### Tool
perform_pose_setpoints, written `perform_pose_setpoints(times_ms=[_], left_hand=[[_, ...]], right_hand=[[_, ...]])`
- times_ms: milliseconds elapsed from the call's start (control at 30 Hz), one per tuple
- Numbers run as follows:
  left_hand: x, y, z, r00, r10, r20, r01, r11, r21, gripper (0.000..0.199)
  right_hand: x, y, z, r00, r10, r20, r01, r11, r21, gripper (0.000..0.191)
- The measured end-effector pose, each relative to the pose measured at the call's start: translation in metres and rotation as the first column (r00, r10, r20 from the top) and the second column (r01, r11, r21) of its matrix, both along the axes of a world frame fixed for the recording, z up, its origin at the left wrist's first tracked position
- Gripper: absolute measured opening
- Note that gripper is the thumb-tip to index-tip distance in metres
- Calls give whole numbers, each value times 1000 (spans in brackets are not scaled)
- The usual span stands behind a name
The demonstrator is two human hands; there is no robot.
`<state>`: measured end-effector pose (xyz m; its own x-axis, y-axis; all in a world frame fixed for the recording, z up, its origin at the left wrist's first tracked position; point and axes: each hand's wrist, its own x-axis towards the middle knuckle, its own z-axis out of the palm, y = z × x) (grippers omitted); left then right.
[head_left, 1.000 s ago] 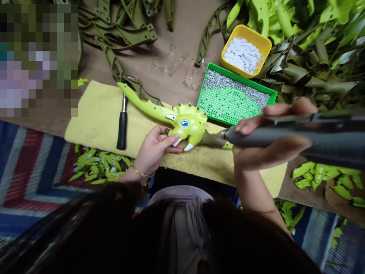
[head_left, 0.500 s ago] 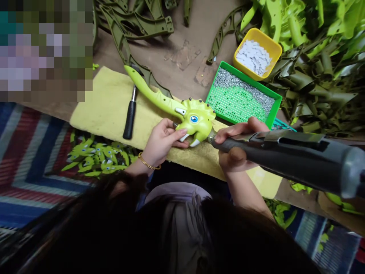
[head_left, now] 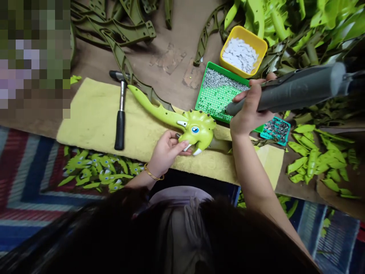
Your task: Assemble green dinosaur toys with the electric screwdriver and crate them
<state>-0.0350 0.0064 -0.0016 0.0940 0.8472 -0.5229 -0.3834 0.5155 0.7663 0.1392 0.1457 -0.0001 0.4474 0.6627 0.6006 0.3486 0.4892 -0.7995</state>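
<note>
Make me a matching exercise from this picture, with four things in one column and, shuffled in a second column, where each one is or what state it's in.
Things:
1. hammer
2. lime-green triceratops toy
3. yellow square tub
4. grey handheld power tool

Places and states:
A. gripped in the right hand
B. filled with white pieces
C. lying across the yellow cloth
D. held by the left hand

Right pairs: 1-C, 2-D, 3-B, 4-A.
</note>
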Motion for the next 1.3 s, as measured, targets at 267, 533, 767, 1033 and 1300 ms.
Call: perform_pose_setpoints(times_ms=[267,533,767,1033,1300], left_hand=[[-2,2,0,999,-22,-33,21,999,-31,51],[0,3,2,999,-20,-51,18,999,-36,51],[1,2,3,999,-12,-48,11,1000,-29,53],[0,2,4,998,-13,-56,12,1000,-19,54],[1,2,0,1000,2,-26,-3,1000,-26,58]], right_hand=[[-3,-6,0,998,5,64,-3,1000,-31,52],[-2,-8,13,998,32,-54,-30,999,28,37],[-2,-5,1,996,56,-64,-58,998,-30,43],[-4,-5,3,993,72,-96,-65,995,76,33],[-3,-27,45,971,154,-183,-121,976,179,30]])
